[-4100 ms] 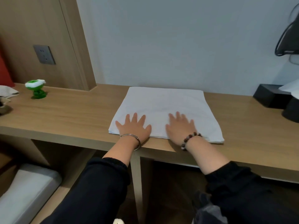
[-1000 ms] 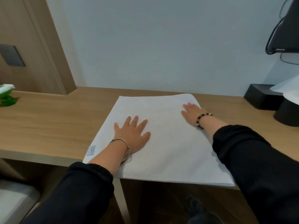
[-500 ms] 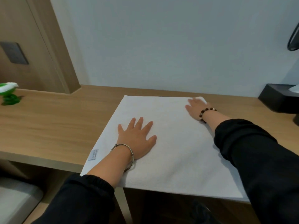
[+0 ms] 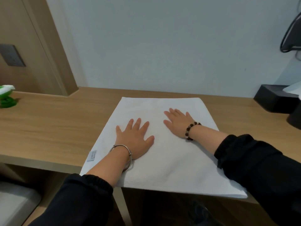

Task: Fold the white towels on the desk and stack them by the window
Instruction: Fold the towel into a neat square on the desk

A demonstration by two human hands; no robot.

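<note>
A white towel (image 4: 162, 160) lies folded flat on the wooden desk (image 4: 53, 128), its near edge hanging a little over the desk's front. A small label (image 4: 92, 155) shows at its near left corner. My left hand (image 4: 135, 137), with a metal bangle on the wrist, presses flat on the towel's left half, fingers spread. My right hand (image 4: 177, 122), with a bead bracelet, lies flat on the towel further back, fingers straight. Neither hand holds anything.
A green and white toy (image 4: 6, 97) stands at the desk's left edge. A black box (image 4: 275, 100) with white tissue sits at the right, and a dark object (image 4: 293, 35) hangs above it. A grey socket (image 4: 12, 55) is on the wood panel. No window is in view.
My right hand has slid from the towel's far right corner back toward the middle. My left hand has stayed pressed in place.
</note>
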